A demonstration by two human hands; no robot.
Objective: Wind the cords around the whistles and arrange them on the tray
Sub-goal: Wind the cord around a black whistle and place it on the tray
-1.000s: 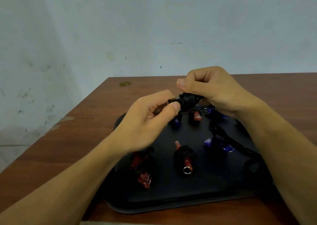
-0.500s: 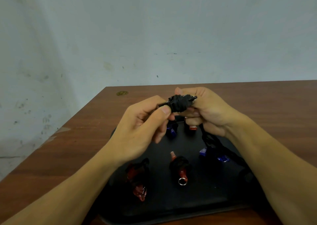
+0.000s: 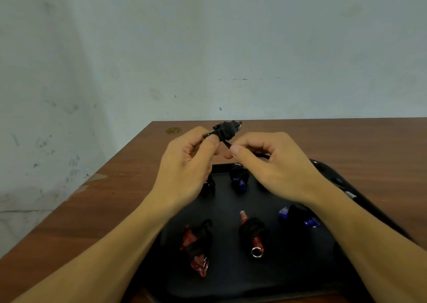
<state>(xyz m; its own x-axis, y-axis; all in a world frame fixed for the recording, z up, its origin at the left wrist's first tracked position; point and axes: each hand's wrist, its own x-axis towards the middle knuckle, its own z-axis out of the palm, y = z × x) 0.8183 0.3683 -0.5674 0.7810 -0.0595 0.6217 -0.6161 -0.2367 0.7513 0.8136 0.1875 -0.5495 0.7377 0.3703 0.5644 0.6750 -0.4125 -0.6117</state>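
My left hand [image 3: 188,164] pinches a black whistle [image 3: 225,129] wound with black cord, held above the far edge of the black tray [image 3: 231,277]. My right hand [image 3: 272,162] pinches the loose end of that black cord [image 3: 227,144] just below the whistle. On the tray lie wound whistles: a red one [image 3: 196,247] at near left, a red one with a metal ring [image 3: 253,235] in the middle, a blue one [image 3: 298,215] at right and a blue one [image 3: 240,178] at the back. Another dark whistle [image 3: 209,185] is partly hidden under my left hand.
The tray rests on a brown wooden table [image 3: 115,198] that stands against a pale wall. A small round golden mark [image 3: 173,130] sits near the table's far left corner. The table's left edge runs diagonally close to my left arm.
Both hands rose in view and the camera tilted up. My right hand left the whistle body and now pinches the cord end drawn out below it; my left hand kept the whistle.
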